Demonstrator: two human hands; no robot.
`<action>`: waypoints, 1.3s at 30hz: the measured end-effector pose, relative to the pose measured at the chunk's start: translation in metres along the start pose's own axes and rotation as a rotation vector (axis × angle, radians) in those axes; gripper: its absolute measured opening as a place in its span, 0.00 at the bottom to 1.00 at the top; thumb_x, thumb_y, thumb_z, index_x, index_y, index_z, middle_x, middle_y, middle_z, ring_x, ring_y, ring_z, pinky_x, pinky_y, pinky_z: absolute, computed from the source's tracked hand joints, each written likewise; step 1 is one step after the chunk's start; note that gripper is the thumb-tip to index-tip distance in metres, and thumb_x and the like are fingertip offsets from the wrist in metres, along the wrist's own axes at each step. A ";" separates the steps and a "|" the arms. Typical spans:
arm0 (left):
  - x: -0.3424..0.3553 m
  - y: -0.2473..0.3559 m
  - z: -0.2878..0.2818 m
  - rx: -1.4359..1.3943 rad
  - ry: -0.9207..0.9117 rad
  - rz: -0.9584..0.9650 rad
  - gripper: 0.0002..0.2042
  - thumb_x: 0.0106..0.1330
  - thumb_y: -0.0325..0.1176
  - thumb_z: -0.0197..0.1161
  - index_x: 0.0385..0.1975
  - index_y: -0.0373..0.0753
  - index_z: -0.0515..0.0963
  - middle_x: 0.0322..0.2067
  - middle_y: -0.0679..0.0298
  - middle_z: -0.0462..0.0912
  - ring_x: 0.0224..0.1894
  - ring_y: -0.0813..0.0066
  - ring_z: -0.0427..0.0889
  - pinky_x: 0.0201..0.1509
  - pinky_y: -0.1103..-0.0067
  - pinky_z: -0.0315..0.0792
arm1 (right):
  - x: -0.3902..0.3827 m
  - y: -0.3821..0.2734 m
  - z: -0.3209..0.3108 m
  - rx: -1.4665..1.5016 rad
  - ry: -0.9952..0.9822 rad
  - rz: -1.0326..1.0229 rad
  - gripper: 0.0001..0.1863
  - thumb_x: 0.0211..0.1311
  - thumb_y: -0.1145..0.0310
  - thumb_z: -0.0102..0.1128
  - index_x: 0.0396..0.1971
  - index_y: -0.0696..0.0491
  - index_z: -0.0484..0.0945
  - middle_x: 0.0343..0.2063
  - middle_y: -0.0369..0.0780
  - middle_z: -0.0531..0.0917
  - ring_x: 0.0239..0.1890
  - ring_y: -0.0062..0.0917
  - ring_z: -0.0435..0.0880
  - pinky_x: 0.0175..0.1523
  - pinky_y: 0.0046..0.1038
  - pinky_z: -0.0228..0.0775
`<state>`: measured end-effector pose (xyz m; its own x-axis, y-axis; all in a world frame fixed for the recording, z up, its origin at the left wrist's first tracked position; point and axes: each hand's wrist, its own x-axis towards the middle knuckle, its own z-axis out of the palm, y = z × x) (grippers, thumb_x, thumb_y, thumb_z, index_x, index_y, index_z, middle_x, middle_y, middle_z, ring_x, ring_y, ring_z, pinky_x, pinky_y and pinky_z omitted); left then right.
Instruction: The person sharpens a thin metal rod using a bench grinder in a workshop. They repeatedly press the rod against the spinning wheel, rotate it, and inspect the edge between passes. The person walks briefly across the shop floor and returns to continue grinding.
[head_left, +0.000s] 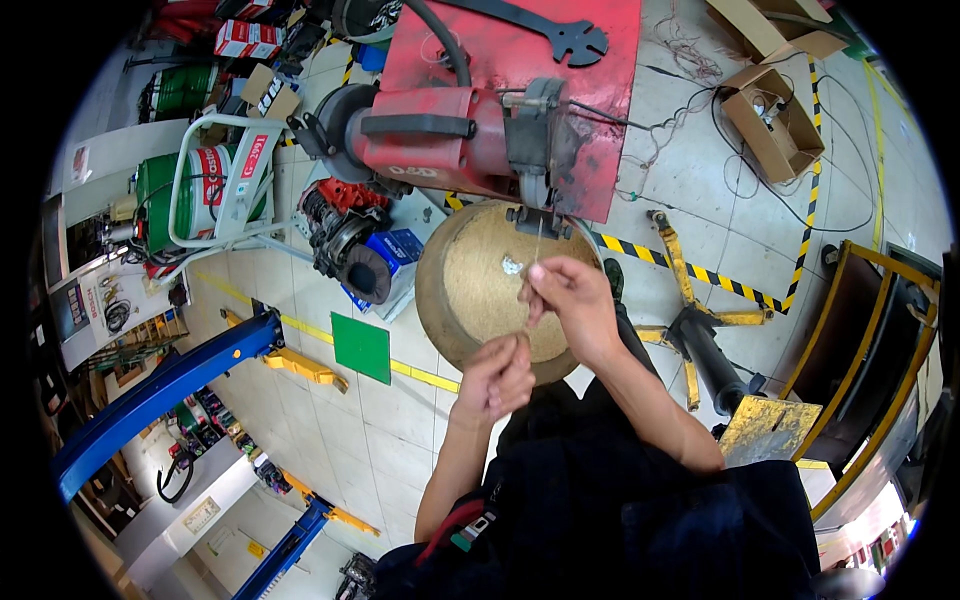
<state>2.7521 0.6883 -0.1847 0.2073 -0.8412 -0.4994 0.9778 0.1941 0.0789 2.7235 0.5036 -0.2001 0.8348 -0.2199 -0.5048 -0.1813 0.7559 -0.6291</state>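
Observation:
My right hand [568, 300] pinches the upper part of a thin wire [537, 245] that runs up toward the grey clamp [535, 150] on the red machine [470, 130]. Lower down, my left hand [497, 378] is closed around the same wire's near end. Both hands hover over a round tan stool top [470, 290], where a small shiny scrap [511, 265] lies beside my right fingers. Dark clothing fills the lower middle of the view.
A black engine part [345, 240] and blue box [400, 250] sit left of the stool. A yellow-legged stand [690, 320], an open cardboard box [775, 125], a green tank on a white frame [200, 185] and blue lift arms [160, 385] stand on the tiled floor.

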 end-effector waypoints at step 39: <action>0.018 -0.005 0.072 2.268 0.634 1.089 0.16 0.62 0.24 0.66 0.51 0.36 0.83 0.16 0.62 0.73 0.15 0.70 0.72 0.20 0.74 0.65 | -0.006 -0.035 0.009 0.094 -0.104 -0.140 0.14 0.79 0.60 0.45 0.39 0.56 0.73 0.32 0.39 0.82 0.24 0.17 0.76 0.32 0.22 0.71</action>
<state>2.7532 0.6363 -0.1317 0.7344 -0.6330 0.2449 -0.6702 -0.6195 0.4087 2.7293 0.4840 -0.1692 0.8985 -0.2660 -0.3492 -0.0139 0.7779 -0.6282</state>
